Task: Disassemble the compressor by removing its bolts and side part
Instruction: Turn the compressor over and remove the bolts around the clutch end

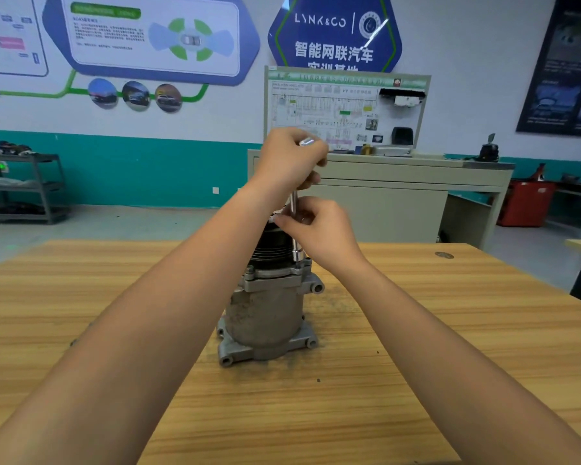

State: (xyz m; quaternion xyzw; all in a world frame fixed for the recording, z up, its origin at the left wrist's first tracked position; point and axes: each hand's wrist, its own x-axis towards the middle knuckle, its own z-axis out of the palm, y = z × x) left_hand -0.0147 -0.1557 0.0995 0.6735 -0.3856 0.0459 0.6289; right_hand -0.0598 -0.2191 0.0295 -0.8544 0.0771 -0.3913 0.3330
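Both arms extended forward, hands stacked one above the other.
Left hand [287, 159] uppermost, fingers curled round the wrench [294, 203] top; right hand [319, 226] below, fingertips pinching its shaft.

The compressor [265, 317] is stood upright on the table [450, 330]. A socket tool [294, 201] is set upright on its upper flange [275, 276], gripped at the top by the left hand [287, 159] and lower down by the right hand [321, 226]. Behind the table a cabinet [399, 186] is placed, bearing a panel board [346, 109]
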